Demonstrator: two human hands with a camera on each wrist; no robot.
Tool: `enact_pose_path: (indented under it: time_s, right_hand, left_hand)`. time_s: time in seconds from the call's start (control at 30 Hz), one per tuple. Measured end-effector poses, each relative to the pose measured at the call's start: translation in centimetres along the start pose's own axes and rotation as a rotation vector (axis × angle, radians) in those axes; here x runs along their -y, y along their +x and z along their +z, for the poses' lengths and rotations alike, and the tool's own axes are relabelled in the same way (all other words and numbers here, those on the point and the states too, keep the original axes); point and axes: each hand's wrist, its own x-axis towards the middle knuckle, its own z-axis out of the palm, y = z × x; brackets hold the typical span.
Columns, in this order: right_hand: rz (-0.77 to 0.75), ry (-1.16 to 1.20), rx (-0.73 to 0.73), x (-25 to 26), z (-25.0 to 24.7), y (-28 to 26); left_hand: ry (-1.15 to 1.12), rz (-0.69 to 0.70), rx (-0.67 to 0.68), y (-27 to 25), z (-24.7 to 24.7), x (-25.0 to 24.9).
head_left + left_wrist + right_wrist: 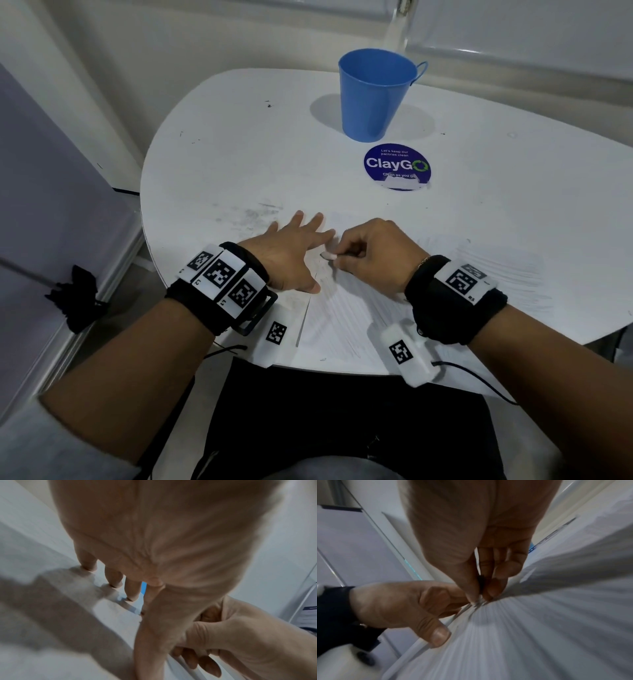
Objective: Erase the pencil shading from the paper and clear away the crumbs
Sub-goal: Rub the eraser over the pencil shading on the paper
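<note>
A white sheet of paper (pixel 346 318) with faint grey pencil strokes lies at the near edge of the white table (pixel 239 154). My left hand (pixel 298 246) lies flat on the sheet's left edge, fingers spread and straight, thumb on the paper. My right hand (pixel 346 257) pinches a small white eraser (pixel 327 255) between thumb and fingertips, its tip on the paper just right of the left hand. In the right wrist view the eraser (pixel 481 584) shows dark between the fingers, above the streaked paper (pixel 539 628). Crumbs are too small to make out.
A blue metal cup (pixel 375 96) with a handle stands at the back of the table. A round blue ClayGo sticker (pixel 396 166) lies in front of it. Grey smudges (pixel 253 214) mark the table beyond my left hand. The table's front edge runs just under my wrists.
</note>
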Motion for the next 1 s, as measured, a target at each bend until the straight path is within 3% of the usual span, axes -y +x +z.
enact_pose_path:
  time_s: [0.13,0.27,0.43,0.53,0.67,0.8,1.0]
  right_hand:
    - [0.063,0.003,-0.136,-0.4,-0.8,1.0]
    - [0.006,-0.015,0.093,0.3,-0.5,0.1]
    - [0.054,-0.001,-0.009,0.1,-0.9,1.1]
    - [0.007,-0.012,0.119,0.5,-0.7,0.6]
    - [0.094,0.024,-0.032,-0.1,-1.1,1.6]
    - [0.074,0.091,0.163,0.1,-0.9,1.3]
    - [0.152,0.061,-0.006,-1.5,-2.2,1.4]
  left_hand:
    - [0.017,-0.041,0.009,0.0,-0.2,0.3]
    - [0.025,-0.079,0.017,-0.1,-0.3,0.3]
    - [0.022,-0.074,0.023,0.1,-0.4,0.5]
    - [0.026,-0.073,0.019,0.2,-0.4,0.6]
    - [0.036,-0.067,0.019,0.2,-0.5,0.7]
    - [0.023,-0.065,0.023,0.2,-0.6,1.0]
    - [-0.041,-0.063,0.004,0.2,-0.6,1.4]
